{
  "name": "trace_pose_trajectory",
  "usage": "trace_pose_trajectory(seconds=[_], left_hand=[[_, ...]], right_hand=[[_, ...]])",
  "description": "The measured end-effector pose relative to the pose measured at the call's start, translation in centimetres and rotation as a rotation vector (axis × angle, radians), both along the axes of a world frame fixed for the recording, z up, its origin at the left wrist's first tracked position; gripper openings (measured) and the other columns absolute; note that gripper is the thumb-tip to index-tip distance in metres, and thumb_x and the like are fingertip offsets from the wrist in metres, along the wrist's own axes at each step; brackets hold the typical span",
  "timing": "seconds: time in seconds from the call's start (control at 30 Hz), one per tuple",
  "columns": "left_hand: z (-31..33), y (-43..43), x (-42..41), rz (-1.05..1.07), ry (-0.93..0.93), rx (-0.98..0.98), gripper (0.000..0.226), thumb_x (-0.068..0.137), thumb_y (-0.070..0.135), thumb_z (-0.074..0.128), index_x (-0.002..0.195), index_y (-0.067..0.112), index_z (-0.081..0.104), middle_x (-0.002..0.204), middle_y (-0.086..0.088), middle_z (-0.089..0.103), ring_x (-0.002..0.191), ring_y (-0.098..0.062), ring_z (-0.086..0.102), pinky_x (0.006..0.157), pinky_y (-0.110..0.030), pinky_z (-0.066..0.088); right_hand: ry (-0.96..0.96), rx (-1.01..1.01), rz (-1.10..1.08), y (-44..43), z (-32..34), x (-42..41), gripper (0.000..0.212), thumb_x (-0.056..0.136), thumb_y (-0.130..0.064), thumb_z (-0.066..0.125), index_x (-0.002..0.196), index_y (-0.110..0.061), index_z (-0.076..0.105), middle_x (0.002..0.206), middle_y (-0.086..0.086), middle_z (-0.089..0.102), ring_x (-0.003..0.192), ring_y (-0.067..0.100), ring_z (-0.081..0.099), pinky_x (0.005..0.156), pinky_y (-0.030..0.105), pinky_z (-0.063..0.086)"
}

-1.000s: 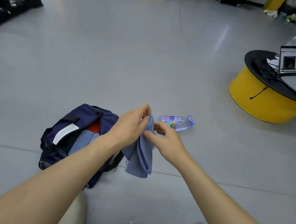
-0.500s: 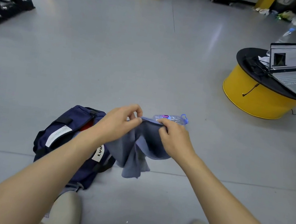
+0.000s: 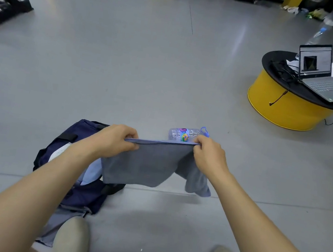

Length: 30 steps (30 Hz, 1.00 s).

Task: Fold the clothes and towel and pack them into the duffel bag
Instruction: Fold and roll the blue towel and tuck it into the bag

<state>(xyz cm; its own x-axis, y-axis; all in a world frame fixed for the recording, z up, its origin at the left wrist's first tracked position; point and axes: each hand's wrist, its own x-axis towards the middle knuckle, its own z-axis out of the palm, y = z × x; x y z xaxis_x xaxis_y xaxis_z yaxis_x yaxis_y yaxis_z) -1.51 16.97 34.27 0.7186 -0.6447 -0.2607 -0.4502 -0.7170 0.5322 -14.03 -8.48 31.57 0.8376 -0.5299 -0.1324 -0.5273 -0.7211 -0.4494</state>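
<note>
The floor [image 3: 126, 67] carries everything, and we see no table nearby, which is likely why the folding happens in the air. Toward the floor's right edge stands a yellow drum [image 3: 286, 110] with a laptop [image 3: 323, 83] on it, well apart from the work.

The bag [image 3: 80, 197] lies left of centre near the floor's bottom edge, just ahead of the left shoe [image 3: 71, 238]. Its mouth gapes upward with a pale blue garment [image 3: 92, 171] inside. We judge it sits this close so a folded piece can drop straight in. A grey cloth [image 3: 52, 231] pokes out from under the bag's near end beside that shoe; we cannot tell whether it is packed or waiting.

The towel [image 3: 148, 163] hangs clear of the floor, stretched between the left hand [image 3: 115, 140] and the right hand [image 3: 208, 154], with its left part over the bag's right side. Its top edge is pulled taut and level so the fabric falls flat and the halves can be matched. The lower right corner sags unevenly, so we judge the fold is not yet squared.

Each hand pinches one end of that top edge, fingers curled over it. A bottle [image 3: 185, 133] lies on the floor just beyond the right hand, untouched.
</note>
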Motion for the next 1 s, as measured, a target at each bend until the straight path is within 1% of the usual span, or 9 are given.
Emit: trace_pose_trajectory(seconds=[0.1,0.17,0.27,0.43,0.53,0.63,0.77,0.87,1.0], left_hand=[[0.4,-0.9,-1.1,0.055,0.151,-0.180,0.021,0.095,0.033,0.062,0.081,0.019,0.066,0.077,-0.004,0.064,0.070,-0.012,0.055,0.068,-0.032,0.044],[0.4,-1.9,-2.1,0.124,0.252,-0.279,0.018,0.096,0.030,0.061,0.086,0.017,0.069,0.079,-0.005,0.068,0.072,-0.012,0.059,0.071,-0.031,0.046],[0.0,-3.3,-2.9,0.369,0.468,-0.486,0.015,0.098,0.024,0.061,0.087,0.013,0.066,0.079,-0.005,0.064,0.075,-0.017,0.058,0.070,-0.031,0.045],[0.6,-4.2,-3.2,0.624,0.808,-0.785,0.019,0.099,0.013,0.060,0.117,0.009,0.061,0.104,-0.014,0.069,0.090,-0.024,0.066,0.081,-0.038,0.057],[0.8,-4.2,-3.6,0.566,0.869,-0.792,0.033,0.099,0.006,0.058,0.129,0.018,0.058,0.116,-0.019,0.069,0.097,-0.028,0.066,0.097,-0.047,0.054],[0.7,-3.7,-3.7,0.433,0.694,-0.694,0.030,0.100,0.009,0.057,0.126,0.023,0.061,0.104,-0.010,0.069,0.086,-0.022,0.063,0.079,-0.033,0.055],[0.2,-3.0,-4.0,0.177,-0.197,-0.244,0.021,0.096,0.043,0.058,0.116,0.041,0.064,0.115,0.015,0.054,0.084,-0.009,0.062,0.081,-0.030,0.047],[1.0,-2.9,-5.1,0.067,-0.211,-0.450,0.018,0.093,0.048,0.064,0.110,0.044,0.068,0.115,0.020,0.053,0.089,-0.001,0.062,0.077,-0.017,0.046],[1.3,-2.9,-5.3,-0.044,-0.192,-0.458,0.031,0.085,0.035,0.076,0.115,0.038,0.067,0.107,0.017,0.062,0.100,-0.004,0.061,0.087,-0.027,0.051]], right_hand=[[0.044,0.051,0.168,1.6,0.8,-0.3,0.034,0.087,-0.018,0.049,0.118,-0.030,0.059,0.124,-0.003,0.064,0.106,0.028,0.057,0.078,0.032,0.043],[-0.101,0.118,0.324,4.0,1.9,-0.5,0.040,0.088,-0.028,0.058,0.127,-0.030,0.054,0.131,-0.009,0.057,0.118,0.018,0.053,0.089,0.032,0.044],[-0.353,0.110,0.328,7.3,3.7,-0.4,0.021,0.085,-0.037,0.063,0.096,-0.022,0.054,0.096,-0.008,0.058,0.091,0.017,0.055,0.079,0.038,0.048],[-0.159,0.301,0.323,9.1,2.9,-1.1,0.042,0.070,-0.064,0.068,0.089,-0.030,0.053,0.088,-0.014,0.065,0.083,0.006,0.061,0.073,0.031,0.052],[-0.236,0.288,0.269,9.4,1.3,-1.4,0.017,0.087,-0.039,0.065,0.084,-0.032,0.050,0.079,-0.014,0.065,0.074,0.006,0.060,0.070,0.031,0.050],[-0.304,0.368,0.152,8.8,1.3,-0.9,0.009,0.093,-0.023,0.057,0.085,-0.026,0.052,0.077,-0.009,0.065,0.072,0.008,0.060,0.067,0.031,0.050],[-0.346,0.417,0.139,8.3,1.9,-0.6,0.010,0.093,-0.022,0.057,0.087,-0.029,0.054,0.073,-0.012,0.061,0.068,0.003,0.056,0.059,0.016,0.040],[-0.372,0.439,0.144,7.9,2.2,-0.3,0.008,0.093,-0.022,0.057,0.090,-0.029,0.060,0.075,-0.007,0.063,0.073,0.008,0.058,0.065,0.023,0.045],[-0.429,0.485,0.126,7.4,2.7,0.0,0.009,0.091,-0.027,0.062,0.085,-0.026,0.069,0.072,0.003,0.063,0.071,0.019,0.057,0.066,0.038,0.047]])
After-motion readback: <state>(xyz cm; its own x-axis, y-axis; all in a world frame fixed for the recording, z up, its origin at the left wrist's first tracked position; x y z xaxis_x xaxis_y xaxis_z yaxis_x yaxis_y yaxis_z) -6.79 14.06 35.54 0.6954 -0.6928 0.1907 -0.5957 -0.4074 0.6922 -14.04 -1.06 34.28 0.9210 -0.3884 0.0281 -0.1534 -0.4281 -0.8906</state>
